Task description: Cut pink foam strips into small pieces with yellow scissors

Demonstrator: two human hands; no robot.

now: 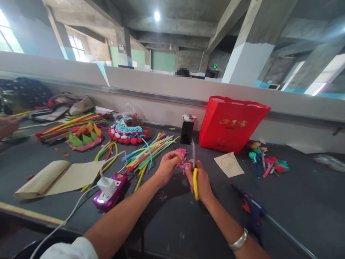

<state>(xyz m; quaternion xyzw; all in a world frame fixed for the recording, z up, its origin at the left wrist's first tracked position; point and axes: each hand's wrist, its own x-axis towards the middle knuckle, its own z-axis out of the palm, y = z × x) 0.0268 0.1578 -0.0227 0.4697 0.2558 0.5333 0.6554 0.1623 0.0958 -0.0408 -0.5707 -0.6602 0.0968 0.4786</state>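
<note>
My left hand point(168, 164) pinches a small pink fuzzy piece point(182, 153), holding it up over the dark table point(167, 219). My right hand point(201, 181) is closed round yellow-handled scissors point(194, 180) whose blades point up beside the pink piece. More pink fluff shows between the two hands. A few pink scraps point(162, 196) lie on the table under my left wrist. A heap of coloured pipe cleaners point(151, 151) lies just left of my left hand.
A red bag point(231, 124) stands at the back right, a dark bottle point(187, 129) beside it. A glue gun point(249, 208) lies right of my arm. A purple power strip point(109, 190), brown paper point(58, 176), craft flowers point(265, 162) and another person's hand point(7, 126) are about.
</note>
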